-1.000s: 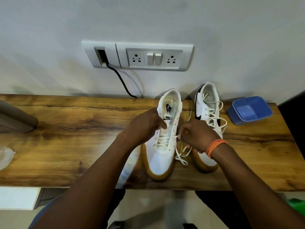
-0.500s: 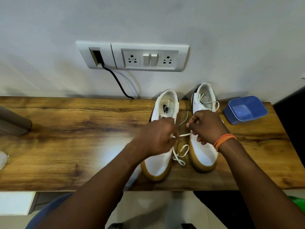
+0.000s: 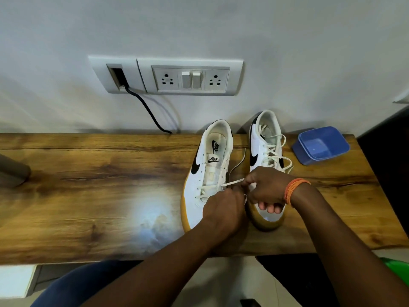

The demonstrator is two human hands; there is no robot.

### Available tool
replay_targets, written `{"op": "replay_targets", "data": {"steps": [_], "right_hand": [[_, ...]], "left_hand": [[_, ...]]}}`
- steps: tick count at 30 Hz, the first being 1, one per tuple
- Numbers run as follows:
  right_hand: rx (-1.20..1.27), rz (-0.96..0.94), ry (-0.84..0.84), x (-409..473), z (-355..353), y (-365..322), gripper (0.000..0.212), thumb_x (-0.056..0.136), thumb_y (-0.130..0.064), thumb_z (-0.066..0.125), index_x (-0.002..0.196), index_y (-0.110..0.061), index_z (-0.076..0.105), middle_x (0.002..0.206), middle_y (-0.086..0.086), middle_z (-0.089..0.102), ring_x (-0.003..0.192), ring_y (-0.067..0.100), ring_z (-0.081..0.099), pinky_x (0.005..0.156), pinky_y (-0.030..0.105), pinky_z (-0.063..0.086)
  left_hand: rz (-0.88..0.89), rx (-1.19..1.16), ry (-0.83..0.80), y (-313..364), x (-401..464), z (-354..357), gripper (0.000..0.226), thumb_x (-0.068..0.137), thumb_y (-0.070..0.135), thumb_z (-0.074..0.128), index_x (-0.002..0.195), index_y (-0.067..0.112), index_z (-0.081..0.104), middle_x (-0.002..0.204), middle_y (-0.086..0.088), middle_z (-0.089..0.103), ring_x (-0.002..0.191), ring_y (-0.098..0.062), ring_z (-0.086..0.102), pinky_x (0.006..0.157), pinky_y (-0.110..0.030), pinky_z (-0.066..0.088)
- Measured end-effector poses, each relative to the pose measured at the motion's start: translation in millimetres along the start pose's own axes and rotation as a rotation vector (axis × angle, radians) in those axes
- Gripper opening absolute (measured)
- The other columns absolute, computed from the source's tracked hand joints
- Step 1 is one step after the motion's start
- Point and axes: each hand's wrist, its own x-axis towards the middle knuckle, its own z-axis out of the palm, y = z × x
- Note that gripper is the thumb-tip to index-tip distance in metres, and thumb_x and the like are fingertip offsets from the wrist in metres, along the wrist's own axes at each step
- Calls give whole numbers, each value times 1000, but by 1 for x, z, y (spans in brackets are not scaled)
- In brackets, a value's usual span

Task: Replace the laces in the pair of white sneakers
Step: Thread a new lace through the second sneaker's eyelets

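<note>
Both hands are pinching the white lace on the left sneaker, left hand low, right hand pulling it taut sideways.

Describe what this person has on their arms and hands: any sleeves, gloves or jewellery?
Both forearms are bare, with no sleeves in view, and there are no gloves. The left hand shows no rings or bands. The right hand has a bundle of thin orange thread bands wrapped around the wrist. No watch shows on either wrist.
</note>
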Motion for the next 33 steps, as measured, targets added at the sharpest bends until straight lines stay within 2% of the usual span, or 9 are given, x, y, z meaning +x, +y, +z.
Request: {"op": "replay_targets", "data": {"steps": [5,11,14,16,19,21,24,30,33], "right_hand": [[-26,22,-77,-5,-6,0,46,90,-1,55,135,-12,51,62,9,61,38,14,53,39,22,46],[196,-108,-210,-25,-31,8,21,94,-8,54,114,-3,59,63,12,63,37,15,50,37,20,42],[361,-223,-157,-29,-40,13,11,95,-7,54,101,-3,62,57,11,58,34,13,46,34,18,37],[516,-294,-79,-29,-45,17,9,96,-6,55,98,-2,62,55,11,54,32,13,45,32,17,36],[668,-346,30,-28,-51,22,7,94,-8,58,93,-1,62,55,11,53,32,14,46,32,17,36],[658,-329,63,-29,-54,24,8,95,-9,58,92,-3,63,58,12,56,36,15,49,33,18,38],[590,-227,154,-27,-54,28,15,96,-13,59,98,1,64,67,15,64,44,19,55,38,21,44],[578,-152,415,-19,-54,35,21,97,-16,58,99,4,62,75,19,68,49,22,59,43,27,48],[681,-262,593,-13,-55,33,11,94,-9,60,96,0,66,80,21,71,53,23,61,47,31,52]], "left_hand": [[12,-218,-27,8,6,-11,22,97,22,53,109,7,63,103,-13,67,95,-28,64,74,-32,43],[105,-652,-130,-4,15,-70,12,90,18,64,87,10,72,76,-3,70,67,-10,62,64,-29,50],[-17,-1069,-45,-14,4,-100,11,96,16,59,89,12,66,58,7,54,47,-5,40,46,-19,31],[-68,-1235,38,-23,-1,-114,14,97,18,57,84,17,64,58,6,40,48,-9,27,48,-23,18],[-119,-1384,159,-36,-10,-126,23,97,18,54,75,19,62,58,4,36,48,-10,23,46,-23,16],[-165,-1417,225,-42,-20,-130,11,95,18,57,90,8,57,57,4,37,48,-11,23,44,-20,21],[-196,-1386,259,-49,-32,-127,22,92,19,60,106,2,58,58,3,38,50,-12,24,46,-22,20],[-205,-984,148,-44,-41,-100,14,92,14,66,88,1,70,60,8,60,52,-2,48,51,-14,38],[-146,-713,-17,-46,-35,-85,11,88,22,73,91,12,75,79,2,72,70,-11,64,67,-25,52]]}}
